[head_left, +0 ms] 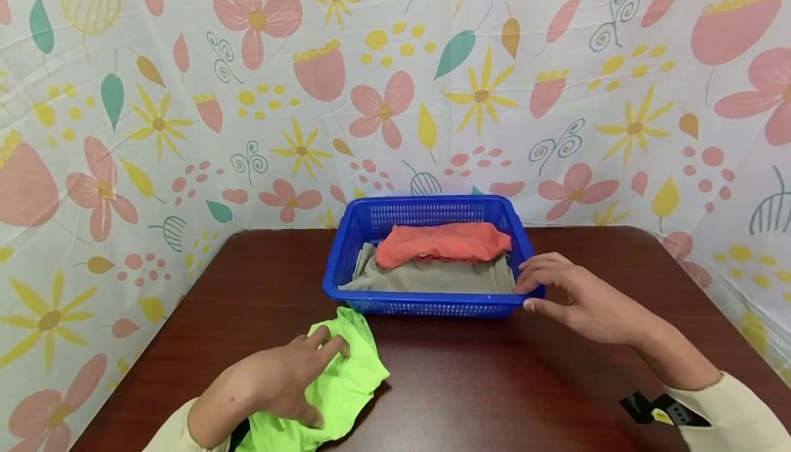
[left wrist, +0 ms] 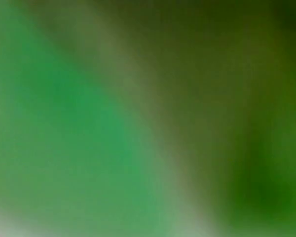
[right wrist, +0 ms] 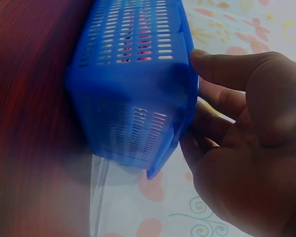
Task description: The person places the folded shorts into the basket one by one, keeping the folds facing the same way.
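Note:
My left hand lies over a crumpled bright green cloth at the table's front left. Its bent fingers and thumb grip the fabric. In the left wrist view the green cloth fills much of the picture, too blurred for detail. With my right hand I hold the right front corner of a blue plastic basket. The right wrist view has the thumb on the basket rim and the fingers behind it. Inside the basket, a folded coral-red cloth rests on a grey-beige cloth.
The basket stands toward the back of a dark reddish-brown wooden table. Behind and beside the table hangs a white sheet with flowers and leaves. The green cloth lies in front of the basket's left corner.

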